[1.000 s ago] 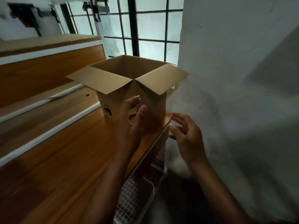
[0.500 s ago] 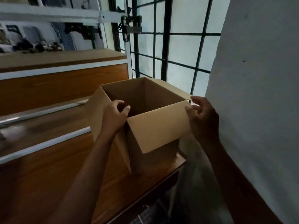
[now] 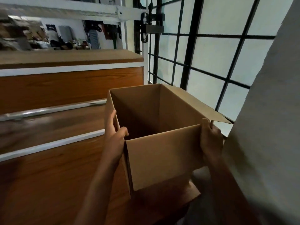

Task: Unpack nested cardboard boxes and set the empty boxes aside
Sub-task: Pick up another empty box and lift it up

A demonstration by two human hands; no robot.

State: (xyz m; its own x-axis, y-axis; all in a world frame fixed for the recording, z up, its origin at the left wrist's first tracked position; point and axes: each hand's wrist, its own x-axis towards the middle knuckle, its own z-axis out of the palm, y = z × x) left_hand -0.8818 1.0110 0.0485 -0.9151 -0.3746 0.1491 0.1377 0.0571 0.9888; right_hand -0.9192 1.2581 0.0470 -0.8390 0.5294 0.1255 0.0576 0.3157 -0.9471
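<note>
rightward, white wall (image 3: 267, 111) crowds box (image 3: 162, 156); barred window (image 3: 211, 62) behind, wooden steps (image 3: 48, 120) left.

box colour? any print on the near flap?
Plain brown cardboard box, no print visible on the near flap; head view, the only one.

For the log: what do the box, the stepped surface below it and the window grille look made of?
The box: plain brown cardboard, matte, with folded flaps and thin edges. The stepped surface: wood or wood-look laminate, slightly glossy, grain visible, white edging. The grille: probably dark painted metal, thin straight bars.
</note>
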